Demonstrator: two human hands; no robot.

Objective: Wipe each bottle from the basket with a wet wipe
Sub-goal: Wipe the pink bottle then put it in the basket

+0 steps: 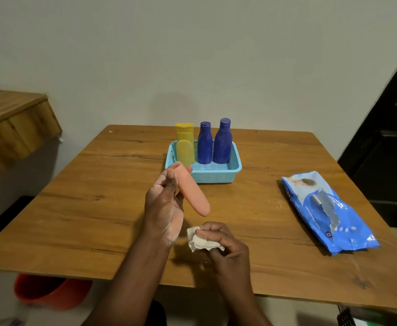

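My left hand [165, 203] holds a slim orange bottle [194, 195] by its upper end, tilted over the table in front of the basket. Just below it, my right hand [225, 245] grips a crumpled white wet wipe [198, 241], a short gap away from the bottle's lower tip. The light blue basket [216, 172] stands at the middle back of the table. In it stand a yellow bottle [185, 147] and two dark blue bottles [205, 143] [223, 142].
A blue pack of wet wipes [326, 212] lies on the right side of the wooden table [87, 208]. An orange bucket [49, 292] sits on the floor below the table's front left edge. A wooden shelf [14, 128] juts out at the left.
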